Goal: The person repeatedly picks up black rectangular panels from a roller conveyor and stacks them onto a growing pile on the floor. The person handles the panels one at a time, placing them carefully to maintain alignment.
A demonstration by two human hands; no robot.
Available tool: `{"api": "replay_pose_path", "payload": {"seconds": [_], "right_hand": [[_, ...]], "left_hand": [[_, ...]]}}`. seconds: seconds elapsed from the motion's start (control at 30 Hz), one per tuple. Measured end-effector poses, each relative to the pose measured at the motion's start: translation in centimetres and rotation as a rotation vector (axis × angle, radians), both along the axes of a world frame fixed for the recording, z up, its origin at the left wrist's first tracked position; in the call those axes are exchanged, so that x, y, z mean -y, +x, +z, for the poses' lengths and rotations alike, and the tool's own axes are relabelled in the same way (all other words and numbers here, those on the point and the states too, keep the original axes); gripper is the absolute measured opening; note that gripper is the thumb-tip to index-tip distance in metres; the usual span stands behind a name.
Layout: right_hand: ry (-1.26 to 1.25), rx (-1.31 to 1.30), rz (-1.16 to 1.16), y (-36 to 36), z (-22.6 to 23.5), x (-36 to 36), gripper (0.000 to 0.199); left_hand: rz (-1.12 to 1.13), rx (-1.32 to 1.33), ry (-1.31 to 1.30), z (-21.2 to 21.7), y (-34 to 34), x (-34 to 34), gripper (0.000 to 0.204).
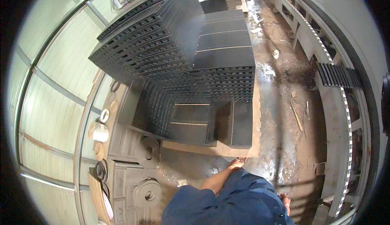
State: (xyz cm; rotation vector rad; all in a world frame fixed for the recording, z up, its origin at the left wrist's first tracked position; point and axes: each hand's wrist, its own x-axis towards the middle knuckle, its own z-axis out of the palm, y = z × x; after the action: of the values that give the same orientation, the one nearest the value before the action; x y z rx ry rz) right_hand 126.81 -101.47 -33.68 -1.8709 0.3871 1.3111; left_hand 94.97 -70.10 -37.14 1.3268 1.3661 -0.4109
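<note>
My left hand [237, 163] reaches out ahead of me, its fingers at the near edge of a brown board [199, 149]. The fingers look closed round that edge, though they are small and partly hidden. Stacks of black slotted panels [223, 38] stand on the board, higher at the back left than at the front. Toward the front, lower black panels [189, 125] lie flat, with a gap between two groups. Down beside my dark blue clothing, my right hand [286, 202] hangs away from the stack with fingers loosely apart; nothing shows in it.
On the left stand grey cabinets [126, 180] with round rolls [148, 192] against them and tape rolls [99, 132] on top. A long machine frame [325, 115] runs along the right, a black slatted piece [339, 75] on it. Scraps litter the wet floor [272, 139].
</note>
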Motion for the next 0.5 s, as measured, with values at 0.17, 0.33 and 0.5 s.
{"api": "replay_pose_path", "payload": {"seconds": [0.17, 0.33, 0.5], "right_hand": [[0.161, -0.155, -0.062, 1.2, 1.9, -0.9, 0.026], [0.277, -0.221, -0.061, 1.5, 3.1, -1.1, 0.024], [0.14, -0.069, 0.063, 0.9, 2.6, -1.3, 0.022]], "left_hand": [[-0.085, -0.097, 0.005, 0.9, 0.3, -0.1, 0.05], [-0.062, -0.036, 0.071, -2.2, -0.7, 0.5, 0.045], [-0.096, 0.018, 0.136, -4.9, -0.8, 0.8, 0.041]]}}
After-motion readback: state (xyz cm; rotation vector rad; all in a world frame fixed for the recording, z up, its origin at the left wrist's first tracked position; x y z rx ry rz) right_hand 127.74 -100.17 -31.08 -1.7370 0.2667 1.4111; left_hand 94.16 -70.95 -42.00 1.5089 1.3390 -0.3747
